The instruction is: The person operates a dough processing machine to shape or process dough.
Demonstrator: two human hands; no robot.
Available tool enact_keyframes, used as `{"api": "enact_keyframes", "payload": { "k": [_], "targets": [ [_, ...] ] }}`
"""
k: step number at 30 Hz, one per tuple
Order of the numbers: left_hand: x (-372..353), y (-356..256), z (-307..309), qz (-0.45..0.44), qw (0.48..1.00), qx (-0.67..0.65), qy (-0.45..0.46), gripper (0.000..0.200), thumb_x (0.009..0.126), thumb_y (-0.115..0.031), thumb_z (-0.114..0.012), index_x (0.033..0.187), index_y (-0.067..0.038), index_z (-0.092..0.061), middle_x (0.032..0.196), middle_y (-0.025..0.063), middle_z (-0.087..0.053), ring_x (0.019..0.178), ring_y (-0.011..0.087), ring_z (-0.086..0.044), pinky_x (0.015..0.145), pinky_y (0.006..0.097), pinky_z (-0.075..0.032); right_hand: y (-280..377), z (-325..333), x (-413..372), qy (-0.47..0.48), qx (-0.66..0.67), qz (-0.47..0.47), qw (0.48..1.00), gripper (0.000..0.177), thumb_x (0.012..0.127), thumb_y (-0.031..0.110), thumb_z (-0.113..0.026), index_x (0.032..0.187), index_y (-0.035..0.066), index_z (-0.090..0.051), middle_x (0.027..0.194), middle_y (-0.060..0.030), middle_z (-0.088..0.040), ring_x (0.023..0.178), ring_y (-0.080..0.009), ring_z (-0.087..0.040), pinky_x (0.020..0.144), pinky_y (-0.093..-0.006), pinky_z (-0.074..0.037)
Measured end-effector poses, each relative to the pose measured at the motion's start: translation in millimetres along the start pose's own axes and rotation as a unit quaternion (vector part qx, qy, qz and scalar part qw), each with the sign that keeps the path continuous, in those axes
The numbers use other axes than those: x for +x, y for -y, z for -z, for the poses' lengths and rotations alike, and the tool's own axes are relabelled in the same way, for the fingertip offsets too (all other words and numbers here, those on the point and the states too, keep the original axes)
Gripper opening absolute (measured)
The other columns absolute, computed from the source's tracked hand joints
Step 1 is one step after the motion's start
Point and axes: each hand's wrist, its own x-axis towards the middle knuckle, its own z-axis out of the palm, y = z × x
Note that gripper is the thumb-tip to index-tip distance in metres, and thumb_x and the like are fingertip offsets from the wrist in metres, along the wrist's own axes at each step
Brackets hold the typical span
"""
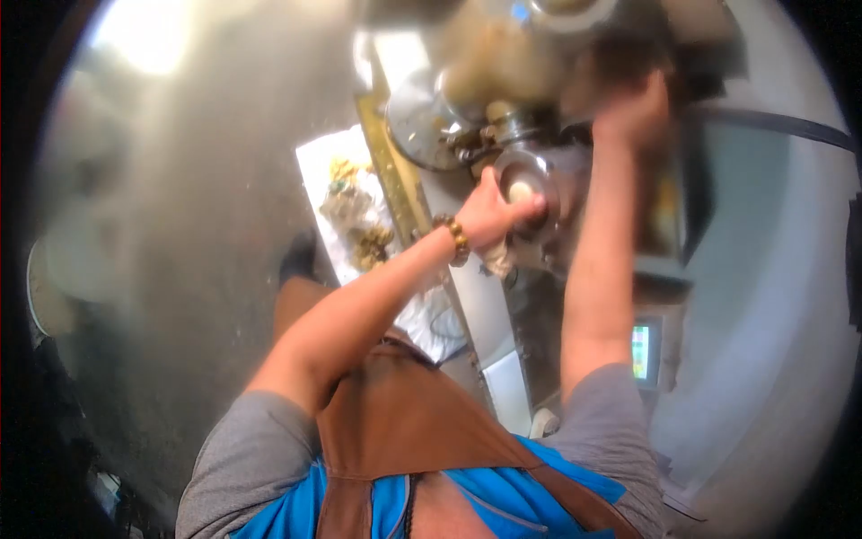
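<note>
My left hand, wearing a beaded bracelet, is closed at the near side of a round metal cup-shaped part. Its thumb and fingers spread around the rim. A pale round spot shows inside that part, right by the thumb. Farther up and to the right, my right hand reaches to a dark, blurred area of the machine. Motion smears its fingers, so whether it grips anything is hidden. Below the left wrist hangs a crumpled tan piece, too blurred to name.
A white sheet with yellowish-brown clumps lies left of the machine's long yellowish edge. A round metal disc stands beside the machine. Down on the right is a small lit screen. Grey floor spreads to the left.
</note>
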Motion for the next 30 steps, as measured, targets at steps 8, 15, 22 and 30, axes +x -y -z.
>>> {"api": "enact_keyframes", "payload": {
  "k": [8, 15, 22, 30],
  "targets": [
    [-2, -5, 3, -0.001, 1.0, -0.012, -0.005, 0.097, 0.073, -0.055, -0.082, 0.13, 0.01, -0.038, 0.128, 0.0268, -0.057, 0.121, 0.0316, -0.057, 0.102, 0.0372, -0.045, 26, 31, 16, 0.142, 0.174, 0.021, 0.974, 0.047, 0.103, 0.034, -0.04, 0.061, 0.011, -0.041, 0.05, -0.0012, -0.033, 0.043, -0.0125, -0.032, 0.042, -0.0269, -0.024],
    [1, 2, 3, -0.025, 1.0, -0.012, -0.001, 0.102, 0.073, -0.068, -0.076, 0.13, 0.008, -0.038, 0.128, 0.0256, -0.054, 0.123, 0.0286, -0.053, 0.105, 0.0361, -0.04, 3, 37, -11, 0.11, 0.136, 0.002, 0.985, 0.047, 0.103, 0.038, -0.041, 0.066, 0.009, -0.044, 0.053, -0.0016, -0.036, 0.043, -0.0128, -0.03, 0.041, -0.0273, -0.024],
    [4, 9, 1, -0.032, 0.999, -0.001, -0.009, 0.098, 0.073, -0.058, -0.08, 0.129, 0.011, -0.038, 0.127, 0.0308, -0.056, 0.121, 0.0344, -0.057, 0.103, 0.038, -0.045, 18, 50, -36, 0.18, -0.097, 0.097, 0.974, 0.02, 0.1, 0.022, -0.06, 0.096, 0.002, -0.059, 0.073, -0.0057, -0.06, 0.066, -0.0138, -0.058, 0.062, -0.0282, -0.05],
    [2, 2, 3, -0.026, 1.0, -0.012, -0.007, 0.097, 0.073, -0.057, -0.081, 0.128, 0.011, -0.039, 0.127, 0.0288, -0.057, 0.121, 0.034, -0.057, 0.103, 0.0379, -0.045, 38, 68, -25, 0.198, -0.322, -0.024, 0.925, 0.024, 0.095, 0.017, -0.067, 0.107, -0.003, -0.062, 0.086, -0.0111, -0.071, 0.074, -0.0135, -0.067, 0.07, -0.0284, -0.055]
  ]
}}
